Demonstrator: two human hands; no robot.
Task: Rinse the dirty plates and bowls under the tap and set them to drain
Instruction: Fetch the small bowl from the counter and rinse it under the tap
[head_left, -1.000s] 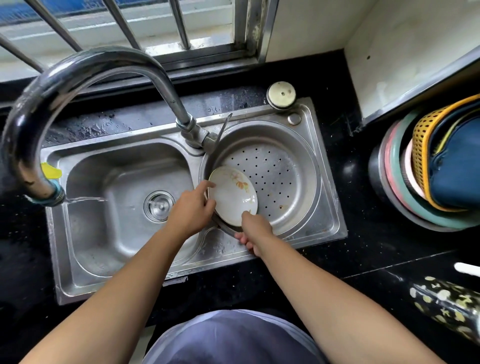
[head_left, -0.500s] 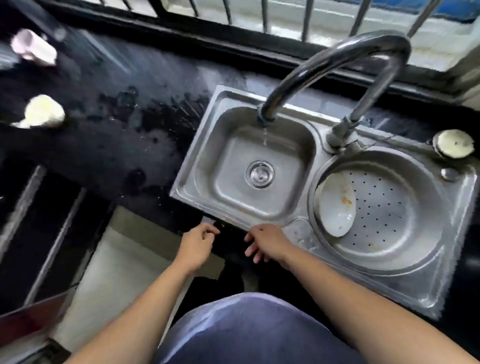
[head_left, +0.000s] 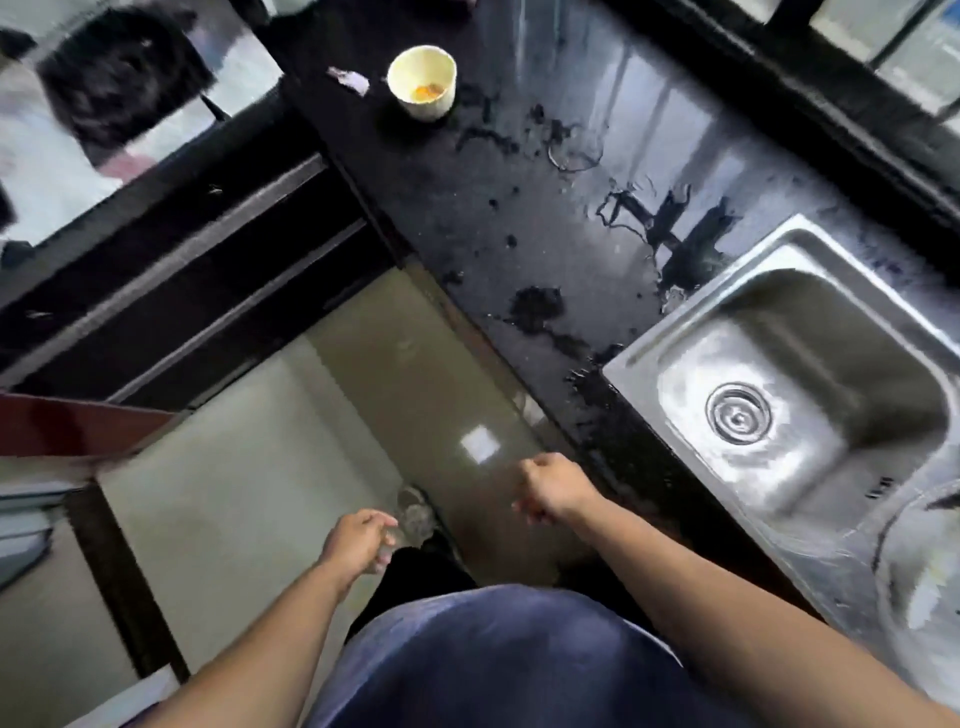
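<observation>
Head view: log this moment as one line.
left hand: empty, over floor | right hand: empty, loosely curled, off the sink | cup: dirty, on wet counter, far-left | basin: no dishes

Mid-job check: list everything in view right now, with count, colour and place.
bowl: one, pale yellow with orange residue inside, far end of the countertop.
scrap: one, whitish, just left of the bowl; blurred.
countertop: one, black, wet in patches, left of the sink.
sink basin: one, steel, at right, drain in its middle.
floor: beige tiles, below the countertop edge.
left hand: one, empty, loosely curled over the floor.
right hand: one, empty, loosely closed near the countertop edge.
</observation>
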